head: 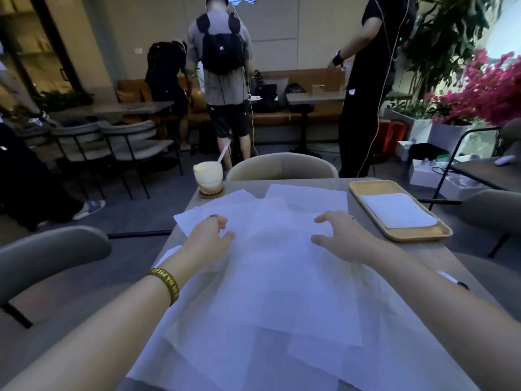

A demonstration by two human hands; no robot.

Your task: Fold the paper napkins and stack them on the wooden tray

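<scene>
Many thin white paper napkins point(270, 277) lie unfolded and overlapping on the grey table point(423, 258). They cover nearly all of the surface to the left of the wooden tray point(375, 185). The sheets are half transparent, so the outlines of the lower ones show through the upper ones, and several lie at different angles. Far from the tray, on the left side, one sheet corner reaches past the table edge. The sheets nearest to us also hang over the edge.

The tray stands at the far right corner of the table. It is rectangular with rounded corners and a low rim. A neat pile of folded napkins point(397, 210) lies flat inside it, and bare wood stays free all around the pile. Between the tray and the loose sheets we see a narrow strip of bare table, and nearer to us than the tray the table is also uncovered.

Our right hand point(342, 235) is just left of the tray, above the sheets, with thumb and fingers spread apart. Our left hand point(207, 238) is further left of the tray, its fingers loosely bent over the paper and gripping nothing that we can see. We cannot tell if either hand touches the paper.

A glass point(208, 176) with a straw stands far left of the tray, at the far edge.
</scene>
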